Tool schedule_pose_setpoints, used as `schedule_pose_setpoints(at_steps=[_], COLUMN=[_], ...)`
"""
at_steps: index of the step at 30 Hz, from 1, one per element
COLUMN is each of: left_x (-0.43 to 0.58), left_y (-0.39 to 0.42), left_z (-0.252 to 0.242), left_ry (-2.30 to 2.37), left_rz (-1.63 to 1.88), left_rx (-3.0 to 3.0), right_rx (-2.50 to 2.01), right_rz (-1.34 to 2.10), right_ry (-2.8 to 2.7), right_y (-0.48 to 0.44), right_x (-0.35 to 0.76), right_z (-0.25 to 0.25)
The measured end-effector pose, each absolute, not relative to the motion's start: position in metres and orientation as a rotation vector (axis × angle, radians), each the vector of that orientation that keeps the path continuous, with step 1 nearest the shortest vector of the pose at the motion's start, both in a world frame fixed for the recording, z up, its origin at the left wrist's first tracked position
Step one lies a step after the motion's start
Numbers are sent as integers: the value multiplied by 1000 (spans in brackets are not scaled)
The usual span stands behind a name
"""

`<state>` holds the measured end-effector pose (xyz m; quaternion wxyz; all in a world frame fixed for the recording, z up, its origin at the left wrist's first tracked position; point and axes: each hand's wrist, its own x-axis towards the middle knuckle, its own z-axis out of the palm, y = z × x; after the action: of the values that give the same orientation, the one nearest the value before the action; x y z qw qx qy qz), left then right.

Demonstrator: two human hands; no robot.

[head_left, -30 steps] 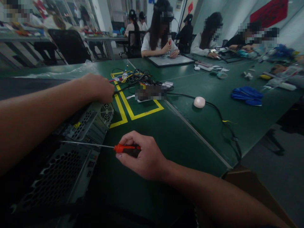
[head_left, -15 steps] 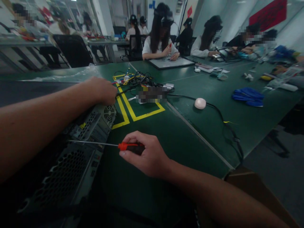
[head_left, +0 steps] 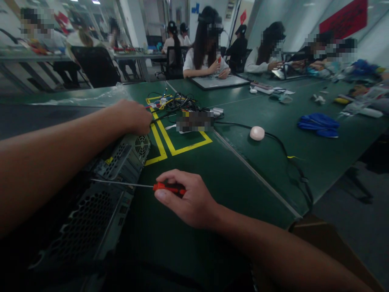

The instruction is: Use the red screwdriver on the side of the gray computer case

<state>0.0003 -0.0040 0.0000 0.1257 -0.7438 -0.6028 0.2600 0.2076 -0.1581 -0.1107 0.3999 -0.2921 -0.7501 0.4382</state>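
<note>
My right hand is closed around the red and black handle of a screwdriver. Its long thin shaft points left, and the tip reaches the dark side of a computer case lying at the left, its back panel with vents and ports facing right. Whether the tip sits on a screw is too dark to tell. At the far corner of the case, my left hand is bent into a fist with the fingers turned down; what they grip is hidden. A black cable runs beside its knuckles.
Beyond the case, tangled cables lie by yellow tape marks on the green table. Further right are a pale pink rounded object on a black cord and a blue cloth bundle. Several people sit working across the table.
The screwdriver handle has turned a little in my right hand, with more red showing on it. Both hands stay in nearly the same place, and the view has shifted slightly.
</note>
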Motion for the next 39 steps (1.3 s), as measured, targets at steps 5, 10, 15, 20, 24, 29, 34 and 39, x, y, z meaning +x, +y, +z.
schedule_pose_setpoints(at_steps=[5, 10, 15, 20, 24, 29, 34, 39], left_x=[-1, -3, -5, -4, -4, -5, -3, -5], left_y=[-2, 3, 6, 9, 12, 12, 6, 7], left_z=[-2, -6, -8, -9, -11, -11, -8, -8], left_ry=[-1780, -1735, -1792, -1784, -1742, -1775, -1731, -1770], left_rz=[725, 773, 760, 833, 904, 880, 871, 816], left_rx=[-2158, -2127, -2141, -2117, -2074, -2080, -2097, -2118], right_rx=[-727, -675, -704, -663, -675, -685, -659, -710], right_rz=[1076, 1070, 1081, 1086, 1110, 1102, 1070, 1088], right_ry=[-1893, -1874, -1898, -1936, -1938, -1947, -1913, -1891], right_y=[-159, -159, -158, -157, -156, -156, -157, -158], right_x=[207, 206, 208, 207, 207, 207, 207, 206], right_z=[-112, -113, -112, -113, -113, -115, -116, -117])
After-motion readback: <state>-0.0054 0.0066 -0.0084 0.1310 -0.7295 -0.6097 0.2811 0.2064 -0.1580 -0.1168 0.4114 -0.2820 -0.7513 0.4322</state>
